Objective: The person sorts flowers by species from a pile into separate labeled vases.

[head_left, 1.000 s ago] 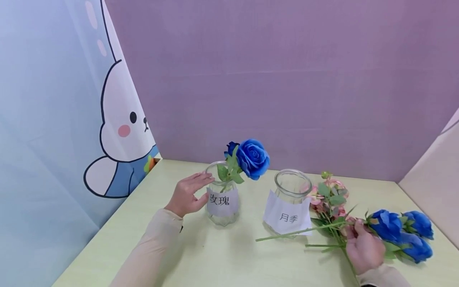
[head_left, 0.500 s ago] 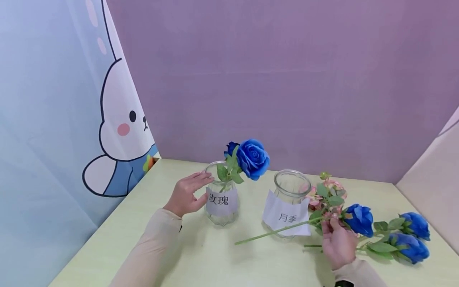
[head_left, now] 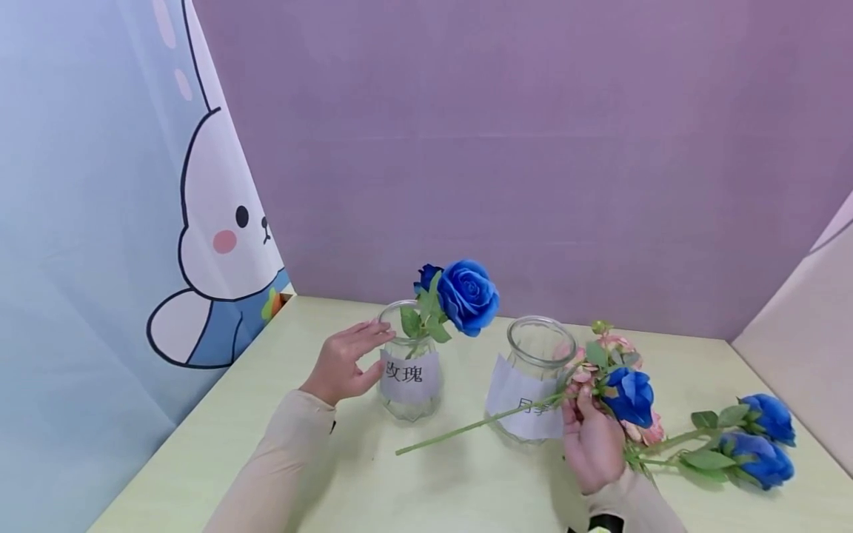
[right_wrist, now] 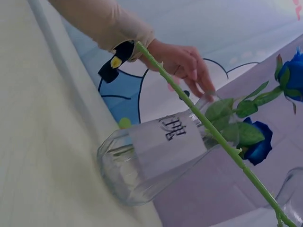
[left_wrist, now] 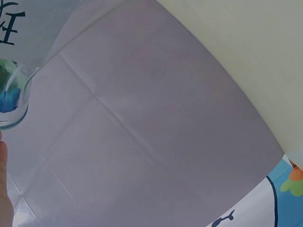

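My right hand (head_left: 593,444) pinches a blue rose (head_left: 629,397) just below its bloom. Its bare green stem (right_wrist: 189,101) slants down to the left, in front of the right-hand glass vase (head_left: 541,342) with a white paper label. With fairly straight fingers, my left hand (head_left: 346,363) touches the rim and side of the left-hand glass vase (head_left: 408,411). That vase, also labelled, holds a large blue rose (head_left: 469,297) and a smaller dark blue one (head_left: 428,277) behind it. In the left wrist view only a sliver of the hand (left_wrist: 4,189) shows.
Pink flowers (head_left: 651,429) with green leaves lie beside the right-hand vase, partly behind my right hand. Two more blue roses (head_left: 760,459) lie at the table's right. A purple backdrop (head_left: 506,163) closes the rear, and a rabbit-printed curtain (head_left: 226,222) hangs at left.
My right hand has drawn one blue rose leftward, away from the two at the right, and its stem now points toward the left-hand vase. The left hand has stayed on its vase.
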The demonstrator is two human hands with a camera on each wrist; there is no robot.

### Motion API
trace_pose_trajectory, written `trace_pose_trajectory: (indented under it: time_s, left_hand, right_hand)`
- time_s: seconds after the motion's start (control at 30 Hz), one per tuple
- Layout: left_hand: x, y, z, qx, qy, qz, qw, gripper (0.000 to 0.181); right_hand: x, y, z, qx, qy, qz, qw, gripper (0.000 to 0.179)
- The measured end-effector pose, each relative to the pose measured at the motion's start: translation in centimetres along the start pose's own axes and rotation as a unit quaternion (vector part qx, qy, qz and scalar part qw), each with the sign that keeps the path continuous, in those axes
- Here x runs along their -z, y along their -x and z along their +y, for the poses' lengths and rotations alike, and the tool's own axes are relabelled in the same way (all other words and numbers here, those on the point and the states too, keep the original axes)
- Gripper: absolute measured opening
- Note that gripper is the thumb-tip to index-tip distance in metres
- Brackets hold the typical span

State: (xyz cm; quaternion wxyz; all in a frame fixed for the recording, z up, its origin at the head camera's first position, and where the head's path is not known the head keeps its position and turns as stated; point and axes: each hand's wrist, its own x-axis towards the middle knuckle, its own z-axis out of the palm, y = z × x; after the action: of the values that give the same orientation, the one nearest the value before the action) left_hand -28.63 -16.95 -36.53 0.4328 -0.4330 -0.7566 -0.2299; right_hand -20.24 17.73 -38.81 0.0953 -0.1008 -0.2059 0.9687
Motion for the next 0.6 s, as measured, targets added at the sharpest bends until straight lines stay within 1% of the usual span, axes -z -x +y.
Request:
trace_pose_trajectory:
  time_s: [0.1,0.23,0.37,0.5,0.57,0.6]
  left_hand:
    - [0.0,-0.1,0.1,-0.001,-0.002,0.001,1.0,0.06]
    - [0.1,-0.1,0.1,-0.002,0.0,0.001,1.0,0.058]
    - [0.0,0.0,0.1,0.001,0.005,0.001,1.0,0.055]
    - [-0.2,0.3,0.0,0.006,0.008,0.0,1.0,0.053]
    - [-0.3,0.5,0.0,0.006,0.009,0.001,0.9999,0.05]
    - [-0.3,0.5,-0.1,0.006,0.007,0.0,1.0,0.048]
  right_hand:
    - [-0.7,0.2,-0.1,-0.014,-0.011,0.006,0.9998,0.009]
    - [-1.6,0.3,-0.6,-0.028,-0.016,0.031,0.999,0.008]
    - [-2.4,0.3,-1.3,-0.032,-0.061,0.041,0.9968,0.009]
    - [-3.0,0.2,-2.1,-0.023,-0.099,0.041,0.994,0.007]
    - [-3.3,0.1,-2.4,-0.02,-0.105,0.034,0.9936,0.006]
    - [-3.4,0.1,-2.6,-0.017,-0.118,0.027,0.9925,0.006]
